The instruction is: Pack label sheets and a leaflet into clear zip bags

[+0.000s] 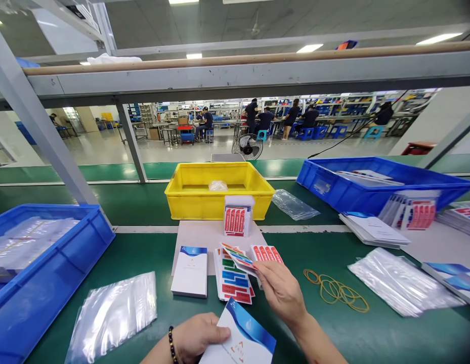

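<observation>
My left hand (199,336), with a beaded bracelet at its wrist, grips a white and blue booklet (240,336) low in the middle of the view. Pinched in the fingers of my right hand (280,288) is a colourful label sheet (238,258), lifted at a tilt above a stack of label sheets (232,278). Partly behind that hand lies a pile of red label sheets (268,253). To the left sits a neat stack of white and blue booklets (189,273). A packed set with red labels (238,217) stands upright against the yellow bin.
The yellow bin (215,205) stands ahead, blue bins (86,242) (352,194) at both sides. Clear plastic bags (117,313) lie left, more bags (401,283) right. Rubber bands (339,293) lie right of my hand. Several people work in the background beyond a frame post (130,141).
</observation>
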The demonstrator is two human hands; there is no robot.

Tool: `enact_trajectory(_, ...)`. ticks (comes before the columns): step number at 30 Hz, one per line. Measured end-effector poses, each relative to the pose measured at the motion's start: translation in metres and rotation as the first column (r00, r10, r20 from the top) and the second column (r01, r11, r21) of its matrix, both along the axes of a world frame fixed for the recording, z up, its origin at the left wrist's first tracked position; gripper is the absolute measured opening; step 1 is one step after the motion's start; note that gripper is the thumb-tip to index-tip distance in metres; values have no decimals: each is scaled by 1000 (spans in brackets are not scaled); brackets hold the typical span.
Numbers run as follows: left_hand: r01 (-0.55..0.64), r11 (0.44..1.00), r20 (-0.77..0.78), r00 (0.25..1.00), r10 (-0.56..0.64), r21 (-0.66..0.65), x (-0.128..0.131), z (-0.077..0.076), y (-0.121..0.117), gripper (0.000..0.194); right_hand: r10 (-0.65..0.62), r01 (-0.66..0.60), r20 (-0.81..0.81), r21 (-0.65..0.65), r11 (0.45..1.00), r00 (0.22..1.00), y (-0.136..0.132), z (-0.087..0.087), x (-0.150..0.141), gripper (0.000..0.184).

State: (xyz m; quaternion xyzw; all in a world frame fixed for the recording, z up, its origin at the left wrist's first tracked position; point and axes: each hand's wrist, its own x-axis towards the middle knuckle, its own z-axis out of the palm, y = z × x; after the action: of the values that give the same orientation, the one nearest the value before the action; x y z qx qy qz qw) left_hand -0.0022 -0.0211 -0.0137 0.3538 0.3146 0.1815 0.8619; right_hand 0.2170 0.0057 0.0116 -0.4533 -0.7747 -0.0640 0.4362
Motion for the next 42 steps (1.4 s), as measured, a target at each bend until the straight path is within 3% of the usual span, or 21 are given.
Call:
enact_trajectory(3,-12,1000,-21,1000,12,5,-1,-2,1,50,96,-72,140,-163,984,985,-1,-4,-4,29)
enact_trajectory(6,26,999,-67,997,-24,29,-2,-5,1,48,168,-64,270,-354,933,948,-1,-11,-10,28)
enact_trajectory(11,89,996,-91,992,-87,26,-4,-9,0,50,186,-15,296,-496,868,937,3,-12,-11,13)
enact_trajectory(17,105,994,-91,990,-103,9,-4,-12,-1,47,225,-37,295,-530,847,928,7,-8,-7,9)
enact_trajectory(21,104,994,-86,991,-103,15,-6,-12,-1,41,191,-39,293,-454,890,937,9,-12,-7,16)
enact_trajectory(24,113,993,-92,990,-111,25,-6,-12,-1,41,46,77,329,-350,934,943,23,-8,-6,22)
enact_trajectory(27,122,992,-120,986,-117,31,-6,-12,-1,44,-84,256,426,-365,895,901,46,1,-8,23)
enact_trajectory(30,116,993,-121,986,-112,34,-6,-10,0,50,-92,307,462,-415,856,882,66,9,-12,14)
enact_trajectory(34,111,993,-98,989,-107,32,-7,-6,0,47,-94,294,415,-449,844,905,73,11,-18,7)
enact_trajectory(38,89,996,-65,994,-87,31,-6,-6,0,43,-116,240,268,-495,835,956,70,10,-16,2)
enact_trajectory(42,32,999,-8,999,-32,19,-3,-8,0,45,-117,105,15,-565,818,993,69,15,2,23)
